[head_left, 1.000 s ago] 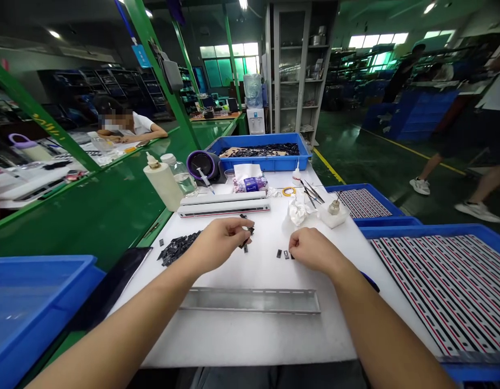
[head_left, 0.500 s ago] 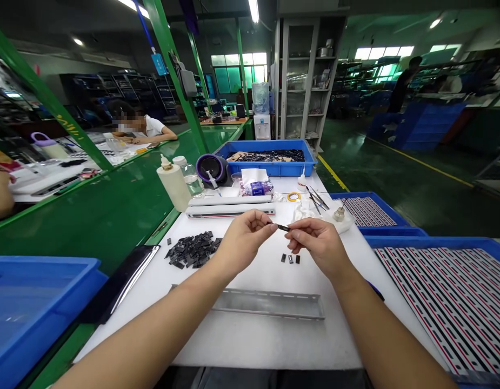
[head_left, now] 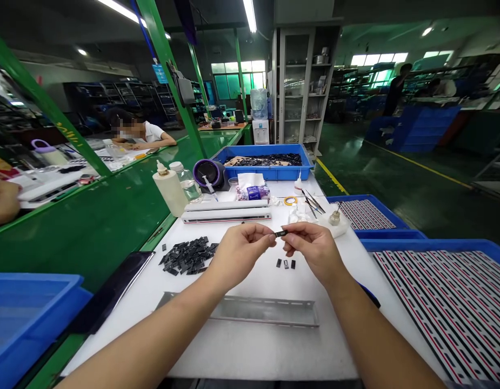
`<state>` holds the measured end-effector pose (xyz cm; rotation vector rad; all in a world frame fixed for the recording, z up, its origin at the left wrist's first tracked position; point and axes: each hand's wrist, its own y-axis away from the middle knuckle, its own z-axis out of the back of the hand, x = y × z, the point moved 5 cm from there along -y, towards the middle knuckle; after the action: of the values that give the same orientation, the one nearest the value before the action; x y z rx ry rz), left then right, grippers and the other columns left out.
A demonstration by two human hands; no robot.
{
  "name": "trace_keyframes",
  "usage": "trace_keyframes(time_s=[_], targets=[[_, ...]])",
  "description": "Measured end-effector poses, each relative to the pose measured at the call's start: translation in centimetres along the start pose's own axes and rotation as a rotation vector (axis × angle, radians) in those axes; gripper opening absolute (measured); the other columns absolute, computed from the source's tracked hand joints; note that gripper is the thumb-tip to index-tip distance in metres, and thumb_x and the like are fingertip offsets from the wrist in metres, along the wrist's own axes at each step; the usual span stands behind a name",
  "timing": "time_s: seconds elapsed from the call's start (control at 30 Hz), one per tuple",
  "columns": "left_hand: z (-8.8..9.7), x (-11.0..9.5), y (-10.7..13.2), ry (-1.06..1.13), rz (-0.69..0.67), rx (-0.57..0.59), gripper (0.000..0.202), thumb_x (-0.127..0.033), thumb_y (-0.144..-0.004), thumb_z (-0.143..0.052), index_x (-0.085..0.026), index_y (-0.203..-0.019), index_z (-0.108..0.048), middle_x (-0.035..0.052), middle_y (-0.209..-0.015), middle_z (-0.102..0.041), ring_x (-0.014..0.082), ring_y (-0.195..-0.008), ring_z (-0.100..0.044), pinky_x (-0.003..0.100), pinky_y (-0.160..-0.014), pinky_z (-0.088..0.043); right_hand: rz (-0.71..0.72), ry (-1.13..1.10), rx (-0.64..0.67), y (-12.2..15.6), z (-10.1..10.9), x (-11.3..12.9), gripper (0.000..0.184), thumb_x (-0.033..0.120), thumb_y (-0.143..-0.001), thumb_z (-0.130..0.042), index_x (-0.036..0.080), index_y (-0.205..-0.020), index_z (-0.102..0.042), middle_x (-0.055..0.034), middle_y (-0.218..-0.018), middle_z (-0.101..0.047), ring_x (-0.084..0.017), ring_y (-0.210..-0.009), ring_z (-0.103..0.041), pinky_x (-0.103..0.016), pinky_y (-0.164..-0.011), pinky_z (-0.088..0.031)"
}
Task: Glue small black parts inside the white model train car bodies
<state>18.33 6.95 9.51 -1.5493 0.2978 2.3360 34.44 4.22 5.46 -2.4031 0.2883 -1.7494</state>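
Note:
Between the fingertips of both hands is a small black rectangular piece (head_left: 281,233), held above the white table. My left hand (head_left: 244,248) pinches its left end, thumb against the fingers. The right end is pinched by my right hand (head_left: 312,246). Just below on the table lie three small pieces (head_left: 286,264) in a row, two black and a lighter one in the middle. A heap of black pieces (head_left: 188,255) lies left of my left hand. Nearer to me rests a long grey metal channel (head_left: 266,310), partly covered by my left forearm.
Behind my hands lie long white bars (head_left: 227,215), a tissue pack (head_left: 253,193), tweezers (head_left: 312,202) and bottles (head_left: 168,189). A blue bin (head_left: 270,173) of black parts stands at the back. Blue trays with striped strips (head_left: 444,308) flank the right side. A co-worker (head_left: 148,132) sits at the left.
The view has tilted up a little, so the table things sit slightly lower. Both hands keep their pinch on the black piece, with slightly shifted fingers.

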Motion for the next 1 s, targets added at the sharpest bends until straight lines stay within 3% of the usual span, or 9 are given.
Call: trace_keyframes(time_s=[0.1, 0.23, 0.33, 0.43, 0.6, 0.8, 1.0], targets=[[-0.2, 0.0, 0.1, -0.05, 0.0, 0.061, 0.025, -0.042, -0.083, -0.065, -0.019, -0.082, -0.072, 0.004, -0.078, -0.074, 0.0173, -0.07, -0.059, 0.029, -0.063, -0.043, -0.01, -0.008, 0.013, -0.1, 0.2, -0.2, 0.02, 0.03, -0.077, -0.077, 0.019, -0.093, -0.077, -0.0007, -0.065, -0.069, -0.013, -0.06, -0.064, -0.027, -0.058, -0.056], [-0.9, -1.0, 1.0, 0.113, -0.028, 0.175, 0.023, -0.041, -0.082, -0.068, -0.019, -0.077, -0.072, 0.0038, -0.075, -0.074, 0.0169, -0.071, -0.06, 0.028, -0.067, -0.045, 0.01, -0.135, 0.068, 0.1, 0.1, 0.4, 0.016, 0.027, -0.076, -0.078, 0.022, -0.091, -0.077, 0.0016, -0.064, -0.064, -0.011, -0.057, -0.06, -0.025, -0.057, -0.052], [-1.3, -2.1, 2.8, 0.194, 0.0, 0.251, 0.022, -0.04, -0.08, -0.07, -0.019, -0.078, -0.074, 0.0042, -0.074, -0.074, 0.0168, -0.069, -0.061, 0.027, -0.063, -0.045, 0.045, -0.262, 0.215, 0.7, -0.6, 1.5, 0.014, 0.027, -0.072, -0.082, 0.025, -0.084, -0.077, 0.0027, -0.069, -0.06, -0.009, -0.054, -0.058, -0.023, -0.053, -0.046], [-1.6, -2.9, 5.0, 0.13, 0.052, 0.311, 0.023, -0.042, -0.081, -0.068, -0.021, -0.081, -0.077, 0.0034, -0.074, -0.075, 0.0169, -0.069, -0.061, 0.026, -0.063, -0.044, 0.07, -0.358, 0.374, 1.6, -1.5, 2.4, 0.014, 0.03, -0.07, -0.084, 0.028, -0.082, -0.076, 0.0024, -0.071, -0.057, -0.009, -0.055, -0.055, -0.022, -0.049, -0.04], [-1.9, -3.5, 6.6, 0.067, 0.149, 0.358, 0.02, -0.042, -0.076, -0.069, -0.025, -0.071, -0.078, 0.0017, -0.069, -0.074, 0.0178, -0.067, -0.06, 0.027, -0.063, -0.044, 0.049, -0.432, 0.515, 2.6, -2.2, 2.8, 0.021, 0.027, -0.067, -0.087, 0.029, -0.086, -0.077, 0.001, -0.07, -0.056, -0.01, -0.061, -0.05, -0.022, -0.052, -0.037], [-2.3, -3.5, 6.0, 0.137, 0.129, 0.391, 0.018, -0.038, -0.078, -0.069, -0.025, -0.071, -0.078, 0.0002, -0.067, -0.073, 0.017, -0.066, -0.061, 0.027, -0.068, -0.046, 0.035, -0.435, 0.501, 2.6, -1.9, 2.8, 0.015, 0.025, -0.069, -0.085, 0.027, -0.082, -0.078, 0.0, -0.069, -0.058, -0.011, -0.062, -0.052, -0.023, -0.053, -0.038], [-2.0, -3.4, 4.6, 0.063, 0.006, 0.299, 0.02, -0.038, -0.083, -0.066, -0.026, -0.074, -0.078, 0.0005, -0.075, -0.075, 0.0182, -0.073, -0.064, 0.026, -0.072, -0.047, -0.064, -0.489, 0.413, 1.8, -1.5, 1.9, 0.012, 0.027, -0.068, -0.084, 0.023, -0.077, -0.077, 0.0001, -0.063, -0.059, -0.01, -0.049, -0.054, -0.021, -0.043, -0.041]])
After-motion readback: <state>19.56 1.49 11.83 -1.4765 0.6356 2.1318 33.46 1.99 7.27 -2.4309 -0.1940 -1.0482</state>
